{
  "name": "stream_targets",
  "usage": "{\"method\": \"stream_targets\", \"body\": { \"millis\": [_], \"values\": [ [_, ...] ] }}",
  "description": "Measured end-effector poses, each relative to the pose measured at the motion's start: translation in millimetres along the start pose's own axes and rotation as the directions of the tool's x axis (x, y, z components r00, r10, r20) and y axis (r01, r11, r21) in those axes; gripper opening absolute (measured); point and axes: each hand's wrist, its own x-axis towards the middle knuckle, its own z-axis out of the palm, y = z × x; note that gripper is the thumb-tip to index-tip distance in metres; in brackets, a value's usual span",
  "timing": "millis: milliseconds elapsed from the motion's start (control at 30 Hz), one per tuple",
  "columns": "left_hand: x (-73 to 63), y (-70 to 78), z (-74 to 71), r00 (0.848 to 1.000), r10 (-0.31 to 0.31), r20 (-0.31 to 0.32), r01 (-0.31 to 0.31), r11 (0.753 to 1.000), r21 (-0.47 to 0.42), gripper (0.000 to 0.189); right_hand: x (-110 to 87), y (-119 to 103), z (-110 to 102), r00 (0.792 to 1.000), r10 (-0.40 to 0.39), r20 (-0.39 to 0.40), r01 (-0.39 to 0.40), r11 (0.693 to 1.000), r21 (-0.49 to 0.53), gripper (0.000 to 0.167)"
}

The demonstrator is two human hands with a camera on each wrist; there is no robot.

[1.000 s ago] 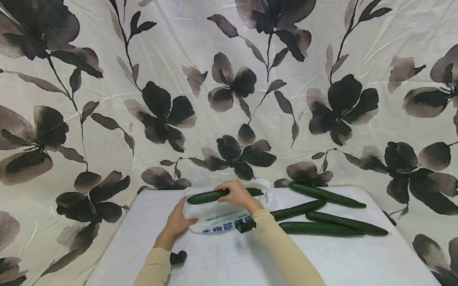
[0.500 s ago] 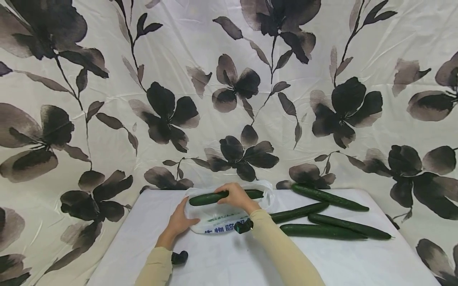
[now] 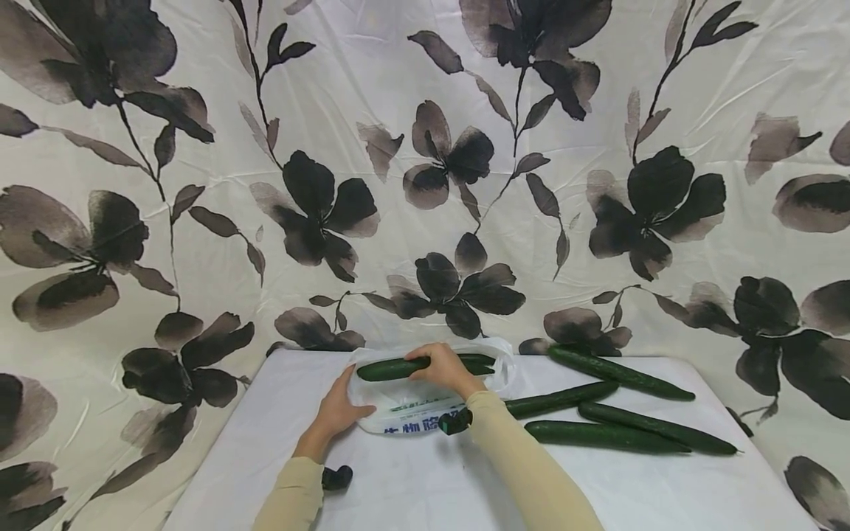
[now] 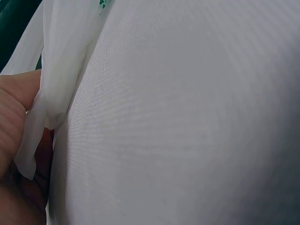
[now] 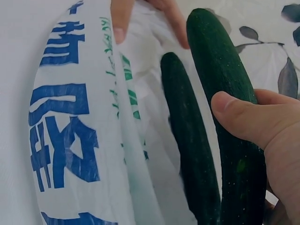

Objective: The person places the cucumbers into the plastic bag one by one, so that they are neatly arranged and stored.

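Observation:
My right hand (image 3: 446, 367) grips a dark green cucumber (image 3: 392, 369) around its middle, thumb on the near side. The cucumber lies lengthwise at the mouth of a white plastic bag (image 3: 405, 394) with blue and green print. In the right wrist view, a second cucumber (image 5: 187, 126) lies inside the bag, alongside the held one. At the bag's left end, my left hand (image 3: 336, 408) holds its edge, thumb toward me and fingers on the far side. Thin bag film (image 4: 61, 61) passes between thumb and fingers in the left wrist view.
Right of the bag, several loose cucumbers lie on the white table (image 3: 412, 487), among them one at the back (image 3: 620, 372) and one at the front (image 3: 607, 436). A flower-patterned cloth (image 3: 372, 258) hangs directly behind the table.
The head view has shifted slightly, so everything appears a little further right and lower. Both hands keep their holds; a second cucumber tip now shows right of my right hand.

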Motion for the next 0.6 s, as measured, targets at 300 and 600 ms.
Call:
{"method": "stream_targets", "body": {
  "millis": [300,600],
  "values": [
    [-2.9,-1.0,-2.5,1.0,0.022,-0.015,-0.021,1.0,0.014,0.106,1.2,7.5,10.7,1.0,-0.003,-0.018,0.003,1.0,0.029,0.036],
    [-5.8,1.2,-2.8,1.0,0.01,-0.008,-0.01,0.999,0.032,0.106,-2.3,15.8,19.6,0.999,0.025,-0.047,-0.023,0.999,0.026,0.035]
  ]
}}
